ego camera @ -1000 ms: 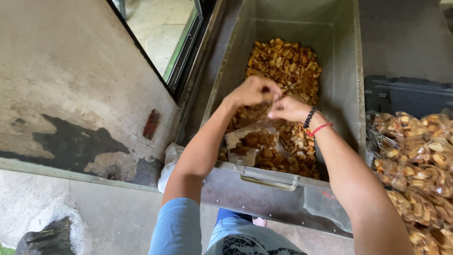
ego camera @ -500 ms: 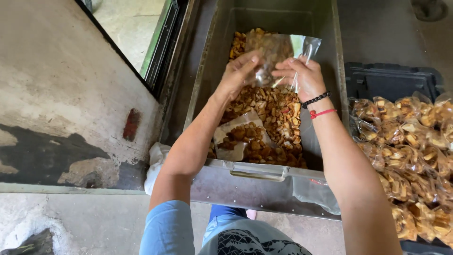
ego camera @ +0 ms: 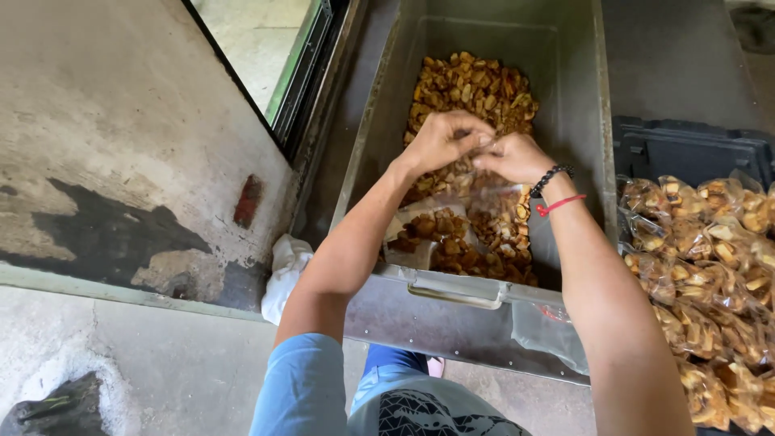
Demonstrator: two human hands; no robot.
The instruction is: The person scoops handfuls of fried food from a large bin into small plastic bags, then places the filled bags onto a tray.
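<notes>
My left hand and my right hand meet fingertip to fingertip over a grey metal bin. Both pinch the top of a clear plastic bag that hangs below them, partly filled with brown fried snack pieces. A loose heap of the same snacks lies in the bin behind the hands. My right wrist wears a black bead bracelet and a red string. A second clear bag with snacks lies in the bin under my left forearm.
Several sealed bags of snacks are piled at the right, in front of a dark plastic crate. A white cloth lies left of the bin. A dark-framed opening runs along the concrete floor.
Half a second ago my hands held the bag up and spread open over the heap. They have come down and drawn together at the bag's top.
</notes>
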